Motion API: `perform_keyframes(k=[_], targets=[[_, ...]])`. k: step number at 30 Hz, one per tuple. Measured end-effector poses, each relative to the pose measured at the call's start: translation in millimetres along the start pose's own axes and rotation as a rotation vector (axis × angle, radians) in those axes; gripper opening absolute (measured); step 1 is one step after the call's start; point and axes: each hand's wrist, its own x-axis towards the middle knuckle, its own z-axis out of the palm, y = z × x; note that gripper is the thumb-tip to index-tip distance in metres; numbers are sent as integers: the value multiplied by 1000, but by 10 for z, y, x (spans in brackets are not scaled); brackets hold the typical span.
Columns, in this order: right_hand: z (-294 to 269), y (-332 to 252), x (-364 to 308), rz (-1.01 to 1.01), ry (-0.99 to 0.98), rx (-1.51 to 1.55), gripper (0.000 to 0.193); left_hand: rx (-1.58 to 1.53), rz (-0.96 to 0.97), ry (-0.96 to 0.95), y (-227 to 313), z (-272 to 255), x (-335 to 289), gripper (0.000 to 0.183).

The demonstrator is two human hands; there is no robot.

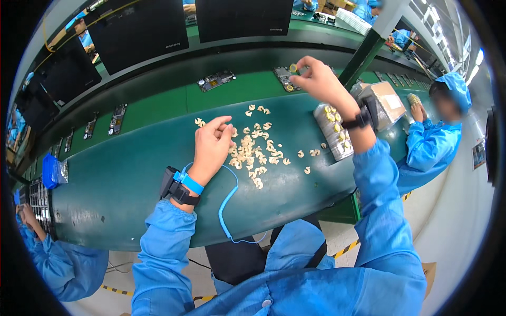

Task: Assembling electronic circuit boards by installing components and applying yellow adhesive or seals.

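My right hand [320,83] reaches over the far green strip, with thumb and forefinger at a small yellow round part [293,68]. It appears pinched there, just above a circuit board [282,77]; a second such part [289,88] lies on the board's near edge. My left hand [212,145] hovers with curled fingers at the left of a loose pile of small beige C-shaped pieces [245,151]. Whatever its fingertips hold, if anything, is hidden. Under my right forearm lies a silvery tray [328,129] with several yellow round parts.
More boards, including one board [216,80], lie along the green strip. Dark monitors [139,34] stand behind it. A blue coiled cord [223,210] runs from my left wristband. An open cardboard box [380,102] and a co-worker [435,137] are at right, a blue bin [51,171] at left.
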Motion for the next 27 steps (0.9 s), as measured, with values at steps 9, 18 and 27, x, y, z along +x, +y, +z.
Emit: perform_keyframes(k=[9, 18, 27], targets=[[559, 1596, 1038, 452, 12, -299, 84, -49, 1, -15, -100, 36, -34, 22], [560, 1509, 928, 423, 478, -279, 50, -1, 49, -58, -31, 77, 14, 20], [804, -214, 218, 89, 373, 861, 63, -114, -47, -108, -22, 38, -71, 23]])
